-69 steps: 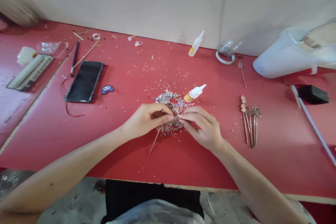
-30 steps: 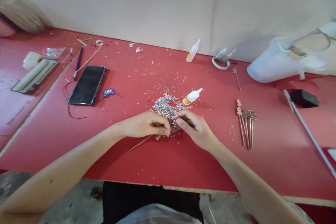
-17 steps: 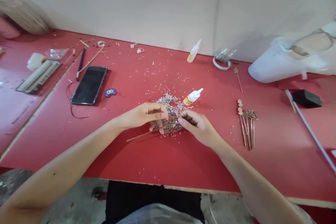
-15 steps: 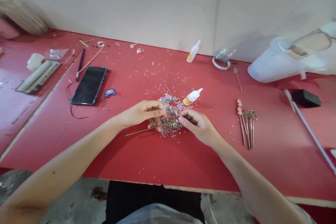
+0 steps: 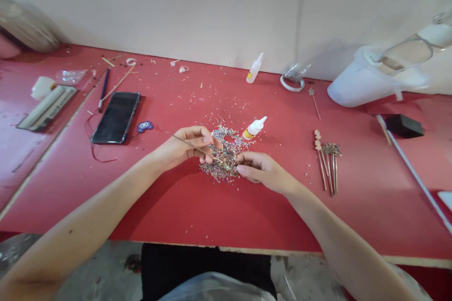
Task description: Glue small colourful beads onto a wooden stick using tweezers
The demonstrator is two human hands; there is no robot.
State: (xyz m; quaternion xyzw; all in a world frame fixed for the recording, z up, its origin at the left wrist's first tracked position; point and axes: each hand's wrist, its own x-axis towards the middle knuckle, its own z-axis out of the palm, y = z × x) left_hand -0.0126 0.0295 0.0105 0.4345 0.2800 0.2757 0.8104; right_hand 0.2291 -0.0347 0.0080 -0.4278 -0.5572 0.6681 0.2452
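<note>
On the left of the red desk (image 5: 254, 218), a dark-screened smartphone (image 5: 116, 118) lies between a purple charm (image 5: 144, 126) and a flat lettered packet (image 5: 47, 109), while a white plastic pitcher (image 5: 360, 82) stands far right, beyond a black block (image 5: 404, 126).

The tabletop (image 5: 226, 211) is red, the wall (image 5: 176, 9) greyish-white. The pile (image 5: 222, 137) is speckled silver, pink and bluish; the thin stick (image 5: 187, 142) is brown. The nearer bottle (image 5: 254, 128) is white with a yellow label, the phone (image 5: 116, 117) black, the charm (image 5: 144, 126) violet-blue and white.
</note>
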